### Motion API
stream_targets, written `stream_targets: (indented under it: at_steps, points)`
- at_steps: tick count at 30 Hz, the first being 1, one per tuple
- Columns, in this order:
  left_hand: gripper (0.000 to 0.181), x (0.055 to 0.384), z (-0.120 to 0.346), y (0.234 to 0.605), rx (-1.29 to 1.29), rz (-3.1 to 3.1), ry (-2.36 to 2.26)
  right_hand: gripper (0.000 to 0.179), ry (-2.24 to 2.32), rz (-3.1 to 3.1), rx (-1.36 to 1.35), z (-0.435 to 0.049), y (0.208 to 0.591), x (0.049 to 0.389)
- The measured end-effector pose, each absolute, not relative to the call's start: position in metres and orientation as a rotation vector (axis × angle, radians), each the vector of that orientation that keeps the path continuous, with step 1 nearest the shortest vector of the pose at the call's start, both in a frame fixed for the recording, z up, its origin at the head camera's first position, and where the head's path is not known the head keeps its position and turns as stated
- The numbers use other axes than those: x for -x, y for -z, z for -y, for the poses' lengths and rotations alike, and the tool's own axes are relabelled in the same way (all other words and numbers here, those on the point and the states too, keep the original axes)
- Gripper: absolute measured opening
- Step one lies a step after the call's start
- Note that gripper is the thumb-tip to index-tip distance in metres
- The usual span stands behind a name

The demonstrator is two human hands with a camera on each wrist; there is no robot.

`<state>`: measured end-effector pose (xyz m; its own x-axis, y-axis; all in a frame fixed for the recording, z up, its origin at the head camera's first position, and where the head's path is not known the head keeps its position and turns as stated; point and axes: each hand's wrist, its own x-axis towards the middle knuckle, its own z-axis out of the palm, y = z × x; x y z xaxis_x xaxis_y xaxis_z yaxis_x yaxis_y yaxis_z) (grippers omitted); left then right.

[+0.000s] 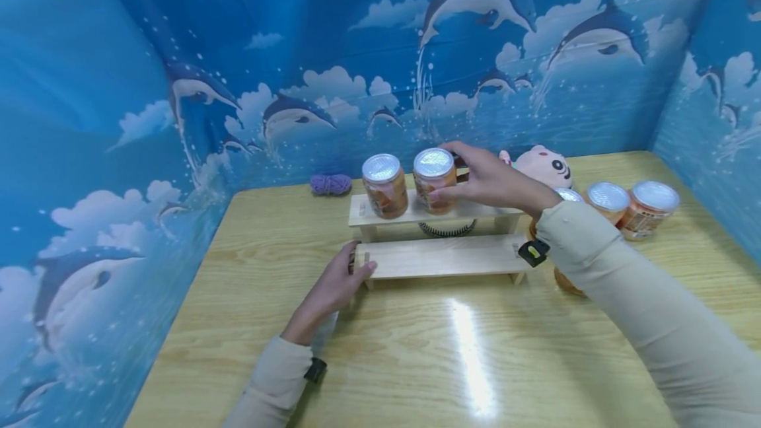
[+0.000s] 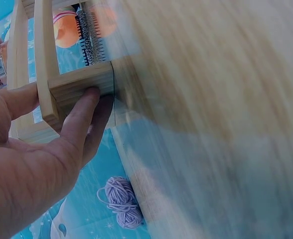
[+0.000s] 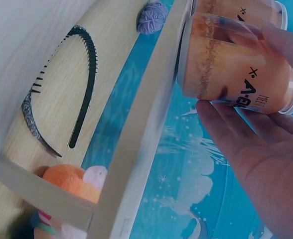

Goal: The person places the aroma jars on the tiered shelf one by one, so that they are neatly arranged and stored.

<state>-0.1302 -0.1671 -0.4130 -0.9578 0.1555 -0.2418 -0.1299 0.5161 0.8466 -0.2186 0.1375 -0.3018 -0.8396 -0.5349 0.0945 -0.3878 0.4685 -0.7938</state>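
Our right hand (image 1: pixel 486 177) is gripping a silver-lidded canister (image 1: pixel 429 185) of orange-brown contents, thumb and fingers round its side, at the wooden upper plank (image 1: pixel 484 212), just beside a matching canister (image 1: pixel 385 191). We're not managing to tell whether its base is fully resting. Our left hand (image 1: pixel 334 284) is clasping the left end of the wooden lower plank (image 1: pixel 442 258). We're eyeing that narrow perch: an off-centre release could be tipping the canister over an edge, and a sideways knock could be toppling its neighbour.

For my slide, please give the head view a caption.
Right hand gripping a jar at the upper wooden shelf, left hand holding the lower shelf.
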Motion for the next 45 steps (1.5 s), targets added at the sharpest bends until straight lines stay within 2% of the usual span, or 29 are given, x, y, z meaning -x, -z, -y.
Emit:
stream_targets:
  at_steps: [21, 45]
  points:
    - [0.07, 0.129, 0.166, 0.414, -0.008, -2.478, -1.414, 0.081, 1.361, -2.519, 0.763, -0.141, 0.305, 0.214]
    - [0.073, 0.129, 0.166, 0.412, 0.009, -2.49, -1.38, 0.073, 1.328, -2.678, 0.542, -0.225, 0.304, 0.163]
